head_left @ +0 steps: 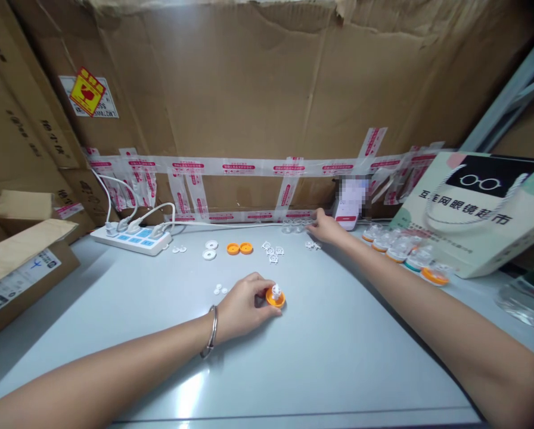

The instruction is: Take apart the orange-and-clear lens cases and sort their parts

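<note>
head view: the left hand grasps an orange base between thumb and fingers, low over the near middle of the worktop; whether the base touches the surface is hard to tell. a white fitting stands upright at its centre. the right hand reaches to the back, fingertips at the end of a row of clear pieces, just beside the phone; i cannot tell whether it has gripped one. the step in hand looks like fetching a clear piece for the part-built base, judging by the capped units lined up at the right. the next move would call for a light pinch on one clear piece without knocking its neighbours, and a level, steady base, so the fitting keeps upright.
</note>
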`<state>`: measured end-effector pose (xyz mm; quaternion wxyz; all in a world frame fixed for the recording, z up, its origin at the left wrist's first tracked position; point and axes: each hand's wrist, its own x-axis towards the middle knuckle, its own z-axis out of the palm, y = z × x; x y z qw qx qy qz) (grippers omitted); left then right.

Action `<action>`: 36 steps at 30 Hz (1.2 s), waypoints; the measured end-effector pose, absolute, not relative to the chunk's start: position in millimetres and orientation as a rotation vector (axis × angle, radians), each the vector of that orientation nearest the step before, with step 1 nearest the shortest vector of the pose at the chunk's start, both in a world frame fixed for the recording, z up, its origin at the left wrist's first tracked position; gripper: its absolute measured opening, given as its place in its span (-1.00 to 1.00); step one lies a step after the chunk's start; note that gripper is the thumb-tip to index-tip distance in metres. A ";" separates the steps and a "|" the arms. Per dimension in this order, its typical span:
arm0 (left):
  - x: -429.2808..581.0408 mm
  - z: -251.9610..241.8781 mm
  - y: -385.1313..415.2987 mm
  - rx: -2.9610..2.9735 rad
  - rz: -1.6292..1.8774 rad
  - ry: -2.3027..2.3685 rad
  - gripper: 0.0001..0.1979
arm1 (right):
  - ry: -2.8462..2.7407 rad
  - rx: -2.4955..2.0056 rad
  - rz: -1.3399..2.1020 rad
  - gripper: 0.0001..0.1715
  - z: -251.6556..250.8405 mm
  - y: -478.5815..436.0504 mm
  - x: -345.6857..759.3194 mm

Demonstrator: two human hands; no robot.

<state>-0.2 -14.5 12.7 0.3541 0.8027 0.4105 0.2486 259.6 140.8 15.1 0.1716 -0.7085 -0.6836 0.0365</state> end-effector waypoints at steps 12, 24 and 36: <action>2.1 14.7 -13.7 2.112 0.624 1.082 -0.87 | -2.332 -1.123 0.413 -0.74 43.6 12.7 196.1; 2.5 14.3 -12.5 2.054 0.636 1.130 -0.88 | -2.362 -0.757 0.825 -0.80 7.6 -1.1 184.2; 3.5 8.0 -8.3 2.075 0.743 1.115 -0.72 | -2.171 -0.952 0.835 -0.86 0.2 3.8 176.4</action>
